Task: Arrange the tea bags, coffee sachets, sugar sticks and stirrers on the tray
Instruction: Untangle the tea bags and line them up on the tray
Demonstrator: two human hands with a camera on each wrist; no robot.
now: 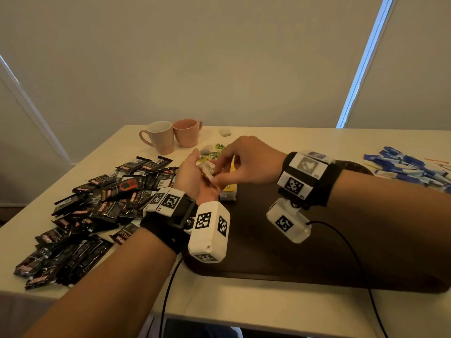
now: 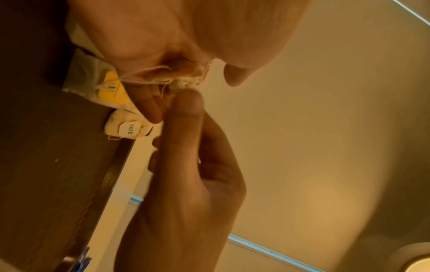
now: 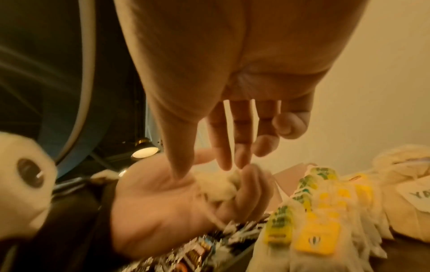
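Mostly hidden, tea bags (image 3: 216, 185) cupped in left hand (image 1: 192, 176), right hand (image 1: 246, 162) fingertips pinching them, tags blurred

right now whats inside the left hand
White tea bags lie in the cupped left hand, and the right hand picks at them. Their count is hidden by the fingers.
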